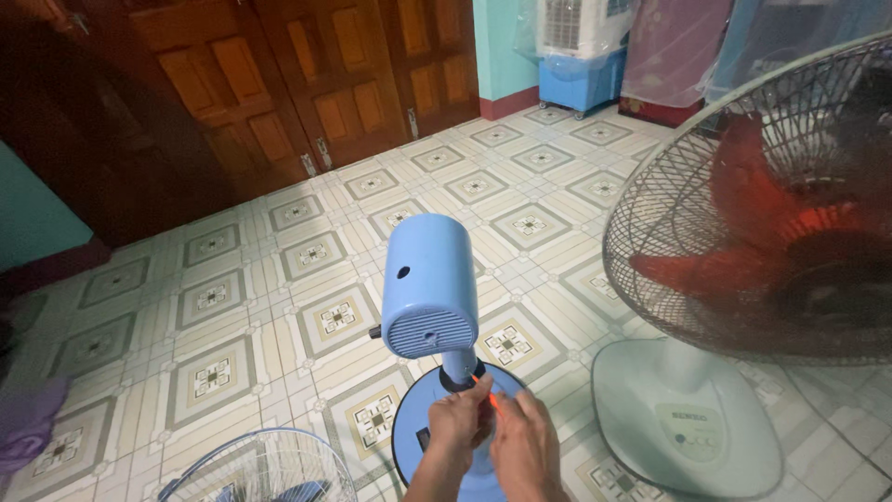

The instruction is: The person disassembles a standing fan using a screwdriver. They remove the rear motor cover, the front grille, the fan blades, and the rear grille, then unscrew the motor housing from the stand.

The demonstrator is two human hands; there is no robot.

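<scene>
Low down, left hand (pixel 458 420) and right hand (pixel 526 437) pinching thin orange-handled screwdriver (pixel 484 389), at neck of blue plastic grille-less fan motor housing (pixel 428 286), round blue base (pixel 409 437) beneath, grey caged red-bladed fan (pixel 762 214) just beside.

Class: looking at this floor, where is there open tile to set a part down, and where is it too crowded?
Open tile lies between the blue fan motor housing and the wooden doors, and left of the housing. It is crowded by the wire grille, around both hands, and near the red-bladed fan.
</scene>
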